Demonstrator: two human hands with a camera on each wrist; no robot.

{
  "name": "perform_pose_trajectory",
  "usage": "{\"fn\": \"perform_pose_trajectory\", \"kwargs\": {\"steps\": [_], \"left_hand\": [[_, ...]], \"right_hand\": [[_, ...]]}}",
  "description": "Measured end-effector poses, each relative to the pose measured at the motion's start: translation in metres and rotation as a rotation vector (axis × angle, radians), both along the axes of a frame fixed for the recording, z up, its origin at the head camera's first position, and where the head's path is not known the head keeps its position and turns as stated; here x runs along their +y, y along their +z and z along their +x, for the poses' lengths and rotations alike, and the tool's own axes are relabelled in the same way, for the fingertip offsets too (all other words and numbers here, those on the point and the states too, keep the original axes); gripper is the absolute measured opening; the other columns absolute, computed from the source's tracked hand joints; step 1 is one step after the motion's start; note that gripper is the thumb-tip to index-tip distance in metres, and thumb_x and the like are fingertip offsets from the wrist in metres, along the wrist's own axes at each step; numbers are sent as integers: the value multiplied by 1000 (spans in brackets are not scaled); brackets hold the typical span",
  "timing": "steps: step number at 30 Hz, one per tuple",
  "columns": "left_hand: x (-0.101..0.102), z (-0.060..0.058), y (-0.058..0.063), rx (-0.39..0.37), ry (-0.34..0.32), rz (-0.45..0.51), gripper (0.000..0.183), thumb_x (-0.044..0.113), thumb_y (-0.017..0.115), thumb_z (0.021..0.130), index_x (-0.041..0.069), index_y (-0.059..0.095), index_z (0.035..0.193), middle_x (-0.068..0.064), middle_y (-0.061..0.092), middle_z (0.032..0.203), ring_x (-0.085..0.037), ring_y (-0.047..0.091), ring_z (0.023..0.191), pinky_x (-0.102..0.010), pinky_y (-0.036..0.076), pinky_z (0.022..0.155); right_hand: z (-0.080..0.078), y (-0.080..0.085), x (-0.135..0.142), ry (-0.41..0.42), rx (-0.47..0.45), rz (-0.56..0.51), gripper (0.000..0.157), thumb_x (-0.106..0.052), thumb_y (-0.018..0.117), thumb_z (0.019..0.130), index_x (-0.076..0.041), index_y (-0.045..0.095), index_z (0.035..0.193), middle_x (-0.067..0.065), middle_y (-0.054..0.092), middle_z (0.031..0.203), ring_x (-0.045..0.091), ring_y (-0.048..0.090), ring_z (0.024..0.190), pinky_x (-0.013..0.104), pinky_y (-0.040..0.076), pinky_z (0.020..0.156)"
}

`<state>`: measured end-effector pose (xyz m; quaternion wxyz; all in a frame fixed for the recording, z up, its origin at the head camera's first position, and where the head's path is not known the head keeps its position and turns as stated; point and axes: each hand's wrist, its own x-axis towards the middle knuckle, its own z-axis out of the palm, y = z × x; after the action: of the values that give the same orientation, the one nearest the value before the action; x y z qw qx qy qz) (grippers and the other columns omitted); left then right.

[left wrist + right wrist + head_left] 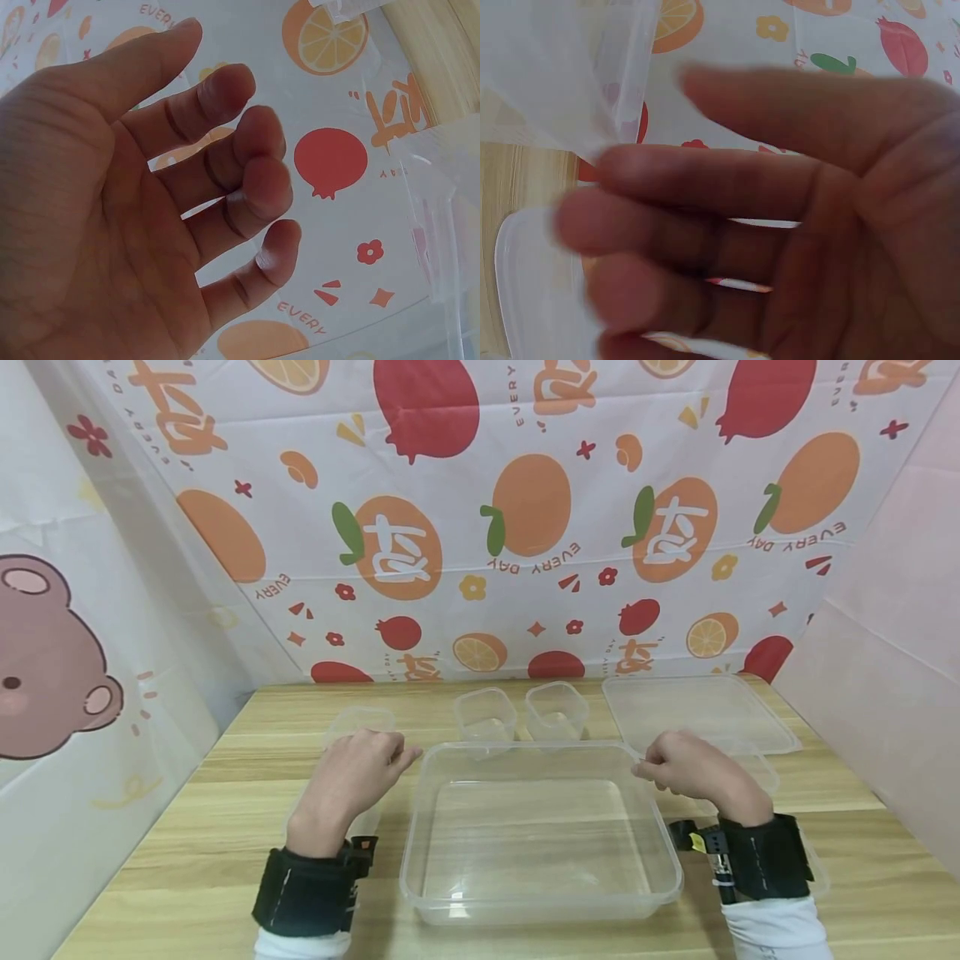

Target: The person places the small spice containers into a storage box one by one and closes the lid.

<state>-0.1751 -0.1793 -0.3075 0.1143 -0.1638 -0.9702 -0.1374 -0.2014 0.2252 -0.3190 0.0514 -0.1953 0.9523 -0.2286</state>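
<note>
A large clear plastic container (540,907) stands upright on the wooden table between my two hands. Just off its back left corner is my left hand (360,768), with gently bent fingers and nothing in the palm, as the left wrist view shows. My right hand (693,768) is by the back right corner. In the right wrist view its fingers (705,180) are loosely bent, blurred and hold nothing; the index fingertip is close to the container's wall, and I cannot tell whether they touch.
Two small clear square containers (486,718) stand behind the large one. A large clear lid (697,714) lies at the back right. Clear plastic pieces (753,768) lie under my right arm, and another clear piece (360,718) is behind my left hand. A printed cloth (532,593) hangs behind the table.
</note>
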Motion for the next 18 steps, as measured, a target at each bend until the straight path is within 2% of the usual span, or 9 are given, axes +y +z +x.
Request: {"fn": "perform_pose_trajectory", "kwargs": {"steps": [2,6,18], "left_hand": [[0,0,0,-4,2,0,33,19,70,97,12,58,67,4,32,60,-14,36,54,-29,29,53],[0,0,1,-17,5,1,33,19,70,97,12,58,67,4,32,60,-14,36,54,-30,29,53],[1,2,1,-30,13,3,30,19,71,97,11,61,70,4,31,60,-14,36,53,-29,28,53]], "right_hand": [[0,0,1,16,-74,-6,30,-16,65,97,-5,69,68,-3,49,57,13,45,53,30,38,51],[1,0,1,10,-119,1,28,-13,66,96,-4,69,69,-1,51,57,14,46,53,31,38,52],[1,-4,1,27,-108,40,30,-7,64,95,-5,66,65,-2,50,57,13,43,52,30,33,50]]}}
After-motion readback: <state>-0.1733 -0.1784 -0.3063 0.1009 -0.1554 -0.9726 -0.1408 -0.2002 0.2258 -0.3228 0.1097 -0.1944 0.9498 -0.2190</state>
